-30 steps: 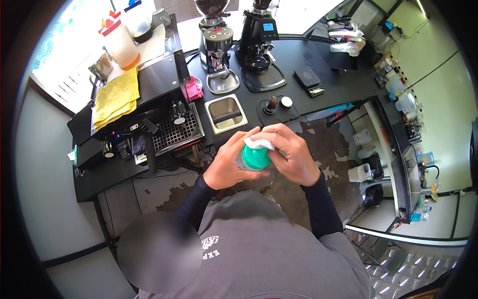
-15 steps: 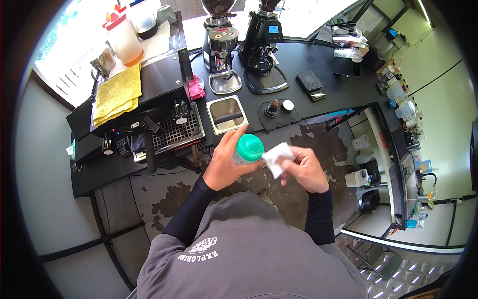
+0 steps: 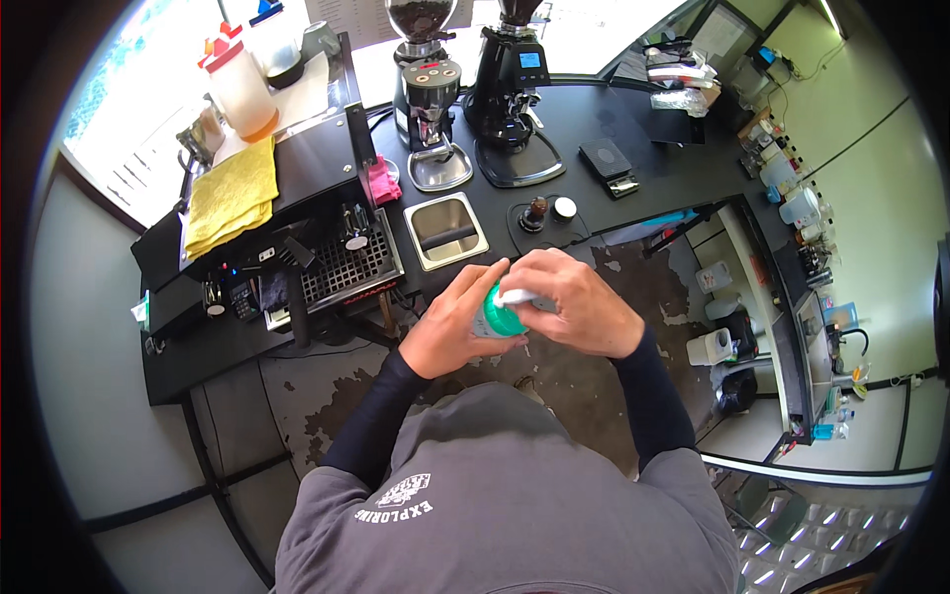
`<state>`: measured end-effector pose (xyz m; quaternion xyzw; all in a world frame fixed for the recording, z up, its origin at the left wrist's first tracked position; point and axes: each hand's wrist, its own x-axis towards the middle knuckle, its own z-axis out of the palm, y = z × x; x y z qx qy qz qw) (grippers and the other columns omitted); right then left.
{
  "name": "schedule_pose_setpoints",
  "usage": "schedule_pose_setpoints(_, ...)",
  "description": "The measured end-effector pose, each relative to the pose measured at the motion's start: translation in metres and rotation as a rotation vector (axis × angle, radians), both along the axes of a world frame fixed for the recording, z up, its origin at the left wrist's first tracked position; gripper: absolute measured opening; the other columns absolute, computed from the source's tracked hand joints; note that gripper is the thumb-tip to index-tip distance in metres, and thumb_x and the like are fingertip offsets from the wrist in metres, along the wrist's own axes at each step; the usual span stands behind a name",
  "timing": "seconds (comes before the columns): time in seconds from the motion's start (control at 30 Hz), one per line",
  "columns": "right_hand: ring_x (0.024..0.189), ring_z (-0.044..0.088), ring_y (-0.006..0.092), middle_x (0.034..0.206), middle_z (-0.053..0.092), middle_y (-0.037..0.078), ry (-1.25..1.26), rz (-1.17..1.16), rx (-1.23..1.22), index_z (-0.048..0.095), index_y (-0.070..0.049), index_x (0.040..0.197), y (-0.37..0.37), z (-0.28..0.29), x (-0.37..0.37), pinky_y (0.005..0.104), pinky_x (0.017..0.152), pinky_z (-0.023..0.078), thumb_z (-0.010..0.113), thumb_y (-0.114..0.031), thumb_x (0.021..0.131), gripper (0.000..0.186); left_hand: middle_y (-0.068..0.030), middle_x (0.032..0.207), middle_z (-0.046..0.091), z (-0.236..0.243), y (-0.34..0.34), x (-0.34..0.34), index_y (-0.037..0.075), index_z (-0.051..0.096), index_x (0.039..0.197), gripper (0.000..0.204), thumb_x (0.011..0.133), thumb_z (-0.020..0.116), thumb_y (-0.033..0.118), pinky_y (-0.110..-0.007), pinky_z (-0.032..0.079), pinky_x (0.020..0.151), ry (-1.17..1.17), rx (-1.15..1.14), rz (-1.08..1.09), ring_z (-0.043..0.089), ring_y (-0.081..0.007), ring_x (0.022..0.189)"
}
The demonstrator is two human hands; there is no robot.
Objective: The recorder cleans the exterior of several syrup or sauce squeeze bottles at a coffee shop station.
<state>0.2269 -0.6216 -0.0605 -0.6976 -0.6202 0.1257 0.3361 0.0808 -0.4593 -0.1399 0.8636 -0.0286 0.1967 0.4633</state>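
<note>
My left hand (image 3: 450,327) grips a round green-lidded container (image 3: 498,315) in front of my chest. My right hand (image 3: 576,309) comes over its top, pinching a white wipe or cloth (image 3: 517,296) at the lid; most of the container is hidden between the two hands. Both hands hover above the floor, just in front of the black counter (image 3: 594,119). Dark long sleeves cover both forearms.
An espresso machine (image 3: 297,228) with a yellow cloth (image 3: 233,193) on it stands at the left. A steel knock box (image 3: 447,230), two coffee grinders (image 3: 427,79), a tamper (image 3: 534,213) on a mat and a small scale (image 3: 607,158) sit on the counter. Shelves with bottles run along the right.
My right hand, which held the white wipe apart beside the container half a second ago, has come back over the green lid. Both hands sit slightly higher in view.
</note>
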Motion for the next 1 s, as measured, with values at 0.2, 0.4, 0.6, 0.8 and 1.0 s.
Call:
schedule_pose_setpoints(0.2, 0.115, 0.063, 0.0306, 0.118, 0.07, 0.004, -0.131, 0.373, -0.056, 0.074, -0.012, 0.102, -0.006, 0.013, 0.015, 0.042, 0.099, 0.053, 0.078, -0.005, 0.079, 0.025, -0.0169, 0.13, 0.06, 0.005, 0.009, -0.006, 0.003, 0.05, 0.152, 0.093, 0.074, 0.095, 0.028, -0.043, 0.051, 0.101, 0.113, -0.111, -0.174, 0.062, -0.0355, 0.118)
schedule_pose_setpoints(0.4, 0.109, 0.065, 0.032, 0.114, 0.072, 0.006, -0.006, -0.1, -0.125, 0.076, -0.011, 0.105, 0.002, -0.003, 0.002, 0.042, 0.094, 0.056, 0.077, -0.005, 0.082, 0.024, -0.0146, 0.13, 0.062, -0.002, 0.001, -0.001, 0.002, 0.054, 0.149, 0.094, 0.07, 0.098, 0.028, -0.041, 0.052, 0.099, 0.017, -0.113, -0.015, 0.065, -0.0322, 0.115)
schedule_pose_setpoints(0.6, 0.111, 0.065, 0.0298, 0.113, 0.073, 0.003, -0.182, 0.168, 0.159, 0.075, -0.012, 0.11, 0.001, -0.008, 0.003, 0.0423, 0.094, 0.056, 0.078, 0.003, 0.077, 0.037, -0.0198, 0.13, 0.06, 0.001, 0.013, -0.003, -0.003, 0.048, 0.152, 0.098, 0.072, 0.095, 0.027, -0.042, 0.052, 0.1, 0.028, -0.062, 0.005, 0.063, -0.0353, 0.117)
schedule_pose_setpoints(0.8, 0.112, 0.063, 0.0273, 0.111, 0.073, -0.001, -0.034, 0.258, 0.175, 0.076, -0.015, 0.109, -0.004, 0.002, 0.016, 0.0412, 0.101, 0.052, 0.078, 0.002, 0.079, 0.035, -0.0172, 0.125, 0.061, 0.01, 0.012, -0.004, -0.001, 0.051, 0.151, 0.096, 0.072, 0.096, 0.029, -0.042, 0.051, 0.1, 0.172, -0.128, -0.136, 0.064, -0.0341, 0.115)
schedule_pose_setpoints(1.0, 0.117, 0.062, 0.0293, 0.114, 0.072, 0.001, -0.011, 0.251, 0.092, 0.076, -0.014, 0.107, -0.002, 0.001, 0.013, 0.0424, 0.102, 0.052, 0.079, -0.001, 0.078, 0.033, -0.016, 0.121, 0.062, 0.014, 0.012, -0.002, 0.002, 0.053, 0.15, 0.094, 0.073, 0.096, 0.034, -0.042, 0.051, 0.098, 0.112, -0.152, -0.091, 0.064, -0.0338, 0.113)
